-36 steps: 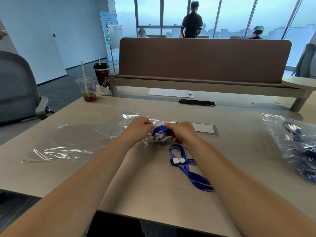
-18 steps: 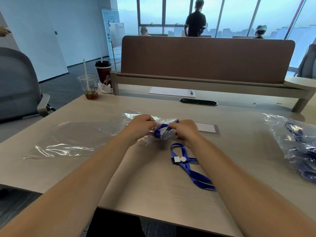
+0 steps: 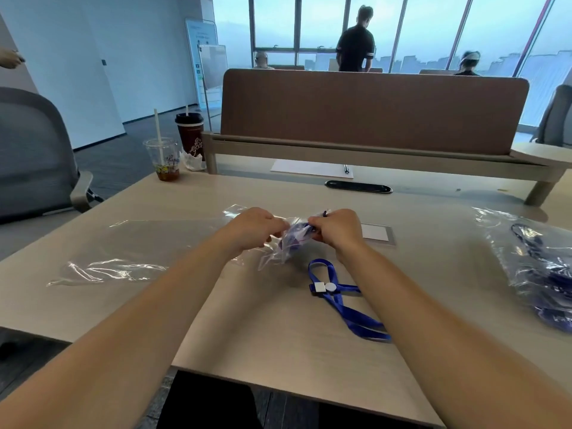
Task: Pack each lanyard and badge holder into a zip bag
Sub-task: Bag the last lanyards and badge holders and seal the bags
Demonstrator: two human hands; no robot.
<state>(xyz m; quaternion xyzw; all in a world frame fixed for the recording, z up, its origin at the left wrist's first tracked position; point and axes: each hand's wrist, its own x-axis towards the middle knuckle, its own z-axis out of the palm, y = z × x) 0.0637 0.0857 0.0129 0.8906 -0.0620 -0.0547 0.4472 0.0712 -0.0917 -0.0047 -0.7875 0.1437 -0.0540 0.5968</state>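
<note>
Cool, bluish daylight pours from the windows (image 3: 433, 29) far beyond the left hand (image 3: 253, 227) and right hand (image 3: 335, 227), bright and even. Glare streaks the plastic sheet (image 3: 102, 267) left of the left hand. A soft shadow lies on the table (image 3: 278, 345) just nearer than the zip bag (image 3: 289, 246), which looks motion-blurred between both hands. Wide-angle distortion bends the frame edges.

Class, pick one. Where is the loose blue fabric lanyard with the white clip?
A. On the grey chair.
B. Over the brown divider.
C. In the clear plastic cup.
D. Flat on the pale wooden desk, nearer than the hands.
D: the loose blue fabric lanyard lies flat on the pale wooden desk, nearer than the left hand and right hand, both holding a small clear zip bag.
</note>
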